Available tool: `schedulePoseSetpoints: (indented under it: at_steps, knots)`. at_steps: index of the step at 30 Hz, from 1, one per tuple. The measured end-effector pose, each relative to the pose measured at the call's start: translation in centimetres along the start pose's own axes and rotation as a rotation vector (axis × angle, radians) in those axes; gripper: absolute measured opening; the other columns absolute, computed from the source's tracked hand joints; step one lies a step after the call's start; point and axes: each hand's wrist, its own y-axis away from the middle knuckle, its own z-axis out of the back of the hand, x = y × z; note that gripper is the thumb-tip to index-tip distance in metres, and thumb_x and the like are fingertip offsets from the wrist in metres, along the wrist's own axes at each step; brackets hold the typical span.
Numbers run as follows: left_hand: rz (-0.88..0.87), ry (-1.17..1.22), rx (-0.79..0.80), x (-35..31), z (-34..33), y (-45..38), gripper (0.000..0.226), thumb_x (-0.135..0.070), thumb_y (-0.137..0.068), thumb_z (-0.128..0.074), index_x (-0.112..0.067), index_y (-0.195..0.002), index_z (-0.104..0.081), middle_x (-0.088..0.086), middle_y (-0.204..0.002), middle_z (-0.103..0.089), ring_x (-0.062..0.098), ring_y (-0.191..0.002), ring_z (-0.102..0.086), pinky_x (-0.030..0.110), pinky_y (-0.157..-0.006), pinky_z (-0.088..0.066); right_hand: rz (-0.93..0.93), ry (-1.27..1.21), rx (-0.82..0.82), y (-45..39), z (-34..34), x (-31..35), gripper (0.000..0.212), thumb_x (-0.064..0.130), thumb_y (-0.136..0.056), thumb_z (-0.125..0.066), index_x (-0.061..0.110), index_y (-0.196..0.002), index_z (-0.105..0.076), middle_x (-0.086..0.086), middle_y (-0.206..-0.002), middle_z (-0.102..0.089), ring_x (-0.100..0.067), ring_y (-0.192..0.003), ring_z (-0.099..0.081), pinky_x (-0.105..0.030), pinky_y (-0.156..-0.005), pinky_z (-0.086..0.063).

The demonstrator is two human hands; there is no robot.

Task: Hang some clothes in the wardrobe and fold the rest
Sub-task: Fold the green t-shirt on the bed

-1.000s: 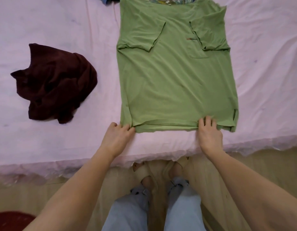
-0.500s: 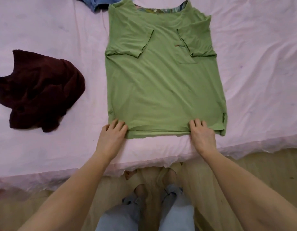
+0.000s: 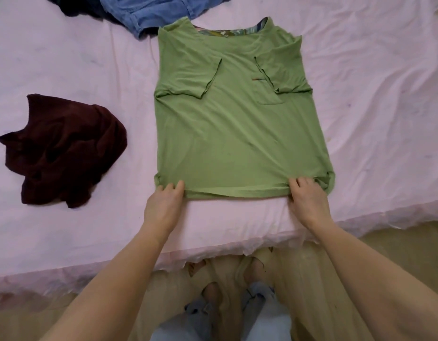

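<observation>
Fingers: those of the left hand [image 3: 162, 205] are curling round the near left corner of the green T-shirt [image 3: 237, 134], fingertips tucked at the hem; those of the right hand [image 3: 307, 201] are curling likewise on the hem near the right corner, bunching the cloth there.
Green T-shirt: it is lying flat, front up, on the pink bedsheet [image 3: 385, 107], collar away from the person, hem toward the bed's near edge, both short sleeves folded inward over the chest, the right one overlapping the chest pocket.
Under the collar: a patterned fabric is peeking out at the neck opening.
Maroon garment [image 3: 62, 148]: it is sitting crumpled on the sheet, well apart to the left of the shirt.
Blue denim garment [image 3: 161, 9]: it is lying at the far edge, just beyond the shirt's left shoulder, with a dark garment [image 3: 77, 6] beside it.
Person: they are standing at the bed's edge, light jeans and sandalled feet showing below.
</observation>
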Motion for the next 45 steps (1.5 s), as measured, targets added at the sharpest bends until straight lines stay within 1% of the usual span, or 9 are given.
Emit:
schedulePoseSetpoints:
  at_steps: [5, 9, 17, 21, 25, 32, 38, 43, 45]
  knots:
    - [-0.087, -0.325, 0.170, -1.3, 1.9, -1.1, 0.033, 0.001, -0.091, -0.040, -0.011, -0.113, -0.062, 0.008, -0.108, -0.068, 0.031, -0.102, -0.065, 0.037, -0.074, -0.049, 0.105, 0.048, -0.003, -1.6, 1.7, 0.1, 0.021, -0.005, -0.062, -0.063, 0.000, -0.083, -0.065, -0.016, -0.056, -0.058, -0.032, -0.048, -0.059, -0.031, -0.039, -0.042]
    - [-0.118, -0.335, 0.299, -2.2, 3.8, 0.9, 0.036, 0.008, -0.090, -0.038, -0.004, -0.112, -0.064, 0.013, -0.112, -0.065, 0.033, -0.106, -0.063, 0.038, -0.081, -0.050, 0.076, 0.056, 0.376, 0.1, 4.2, 0.0, 0.019, 0.008, -0.093, -0.045, 0.009, -0.109, -0.054, -0.016, -0.102, -0.065, -0.032, -0.093, -0.064, -0.033, -0.066, -0.041]
    - [-0.060, -0.178, 0.645, -3.8, 8.1, 6.7, 0.036, -0.005, -0.095, -0.045, -0.004, -0.130, -0.051, 0.015, -0.136, -0.052, 0.030, -0.124, -0.052, 0.037, -0.102, -0.043, -0.174, -0.182, 0.747, 4.2, 11.3, -1.3, 0.034, 0.011, -0.096, -0.035, 0.002, -0.124, -0.053, -0.024, -0.133, -0.051, -0.031, -0.120, -0.052, -0.028, -0.093, -0.040]
    - [-0.048, -0.104, 0.740, -5.0, 11.4, 10.4, 0.040, -0.012, -0.099, -0.042, -0.002, -0.138, -0.045, 0.016, -0.145, -0.043, 0.032, -0.132, -0.043, 0.039, -0.109, -0.036, -0.252, -0.165, 0.896, 6.4, 13.3, -1.1, 0.034, 0.013, -0.098, -0.040, 0.002, -0.126, -0.056, -0.018, -0.130, -0.056, -0.030, -0.121, -0.053, -0.031, -0.096, -0.041]
    - [0.086, 0.027, 0.509, -4.6, 15.3, 7.5, 0.034, -0.001, -0.095, -0.040, 0.001, -0.125, -0.054, 0.019, -0.131, -0.055, 0.035, -0.119, -0.055, 0.038, -0.097, -0.044, -0.252, -0.202, 0.753, 4.7, 16.7, -1.2, 0.036, 0.008, -0.096, -0.035, -0.001, -0.127, -0.052, -0.023, -0.132, -0.052, -0.033, -0.120, -0.052, -0.032, -0.097, -0.040]
    - [0.192, 0.040, 0.050, -1.7, 19.4, -3.2, 0.027, 0.005, -0.087, -0.038, -0.001, -0.099, -0.061, 0.018, -0.102, -0.063, 0.037, -0.094, -0.062, 0.037, -0.073, -0.046, -0.305, -0.160, 0.225, -7.0, 18.5, -2.7, 0.033, -0.005, -0.090, -0.030, 0.001, -0.103, -0.060, -0.018, -0.106, -0.060, -0.035, -0.099, -0.058, -0.038, -0.077, -0.046]
    - [0.320, 0.016, -0.011, -0.5, 17.8, -13.6, 0.031, 0.004, -0.088, -0.035, -0.005, -0.101, -0.062, 0.014, -0.103, -0.064, 0.033, -0.092, -0.063, 0.034, -0.071, -0.045, -0.159, -0.013, 0.109, -20.5, 15.6, -2.4, 0.034, -0.004, -0.087, -0.033, 0.014, -0.096, -0.061, -0.010, -0.105, -0.064, -0.030, -0.103, -0.054, -0.038, -0.090, -0.042]
    - [0.418, 0.032, -0.077, 1.0, 15.5, -21.3, 0.029, 0.005, -0.085, -0.037, -0.006, -0.096, -0.061, 0.015, -0.103, -0.063, 0.034, -0.092, -0.061, 0.033, -0.067, -0.040, -0.084, -0.032, 0.059, -28.4, 11.3, -2.2, 0.028, 0.003, -0.091, -0.034, 0.009, -0.107, -0.057, -0.011, -0.107, -0.061, -0.029, -0.102, -0.053, -0.032, -0.076, -0.037]
    - [0.459, 0.009, -0.104, 1.7, 14.7, -23.7, 0.027, 0.003, -0.087, -0.037, -0.005, -0.103, -0.057, 0.015, -0.110, -0.059, 0.034, -0.098, -0.057, 0.035, -0.067, -0.038, -0.070, -0.041, -0.002, -30.3, 9.7, -2.3, 0.029, 0.003, -0.091, -0.034, 0.008, -0.113, -0.052, -0.011, -0.109, -0.060, -0.029, -0.104, -0.051, -0.033, -0.090, -0.036]
